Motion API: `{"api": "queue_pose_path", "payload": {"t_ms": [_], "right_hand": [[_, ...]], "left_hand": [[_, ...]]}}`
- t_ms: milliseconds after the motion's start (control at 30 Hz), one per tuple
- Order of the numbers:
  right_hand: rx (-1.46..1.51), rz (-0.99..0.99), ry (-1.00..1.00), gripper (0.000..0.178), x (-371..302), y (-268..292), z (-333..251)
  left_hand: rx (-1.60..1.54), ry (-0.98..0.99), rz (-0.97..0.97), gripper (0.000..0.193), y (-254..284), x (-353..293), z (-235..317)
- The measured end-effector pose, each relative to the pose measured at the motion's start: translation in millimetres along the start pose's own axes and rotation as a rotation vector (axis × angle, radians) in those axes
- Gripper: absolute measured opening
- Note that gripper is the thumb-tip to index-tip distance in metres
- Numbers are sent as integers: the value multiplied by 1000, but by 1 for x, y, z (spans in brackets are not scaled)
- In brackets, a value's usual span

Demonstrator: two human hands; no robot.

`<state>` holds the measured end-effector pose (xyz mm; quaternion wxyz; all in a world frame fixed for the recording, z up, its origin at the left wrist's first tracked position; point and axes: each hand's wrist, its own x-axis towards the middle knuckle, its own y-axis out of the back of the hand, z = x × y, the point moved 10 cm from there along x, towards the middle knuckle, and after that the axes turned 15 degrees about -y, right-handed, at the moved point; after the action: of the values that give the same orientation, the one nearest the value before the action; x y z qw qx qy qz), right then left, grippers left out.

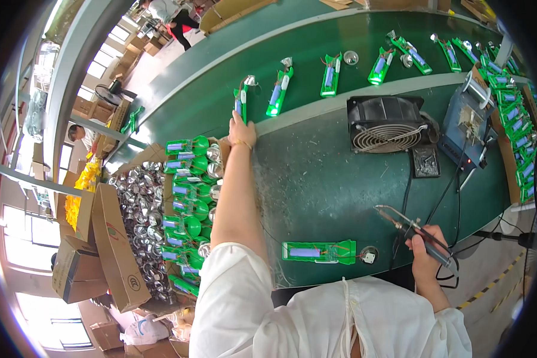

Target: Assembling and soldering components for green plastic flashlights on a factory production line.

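Note:
My left hand (241, 132) reaches far forward, its fingers closed round the near end of a green flashlight housing (243, 100) at the belt's edge. That housing carries a blue-purple battery cell and a wired silver reflector. At the right, my right hand (426, 247) grips a soldering iron (434, 248) by its dark handle, the bent metal tip pointing up and left. In front of me on the green bench lies another open flashlight housing (319, 252) with a battery and circuit board. Wires join it to a round lamp head (369, 255) on its right.
A black fan (388, 125) and a blue soldering station (468, 122) stand at the back right, cables trailing near my right hand. Boxes of green housings (185, 206) and silver reflectors (140, 221) sit at left. Several wired housings line the green belt (203, 80). Another person (170, 15) is far off.

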<state>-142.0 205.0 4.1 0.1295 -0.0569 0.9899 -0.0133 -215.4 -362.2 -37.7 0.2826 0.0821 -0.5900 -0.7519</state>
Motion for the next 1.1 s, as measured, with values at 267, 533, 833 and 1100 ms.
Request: {"api": "queue_pose_path", "payload": {"t_ms": [267,533,833,1100], "right_hand": [[1,16,-24,14,12,2,12],[40,-79,9,12,13,-15,6],[-29,-44,90,15,-1,-1,2],[-30,-65,44,20,-9,-6,-1]], "left_hand": [[-766,-276,298,44,128,-61,131],[-318,-763,-482,56,76,-301,200],[-37,-831,-146,59,69,-281,224],[-527,-690,112,21,78,-281,212]]}}
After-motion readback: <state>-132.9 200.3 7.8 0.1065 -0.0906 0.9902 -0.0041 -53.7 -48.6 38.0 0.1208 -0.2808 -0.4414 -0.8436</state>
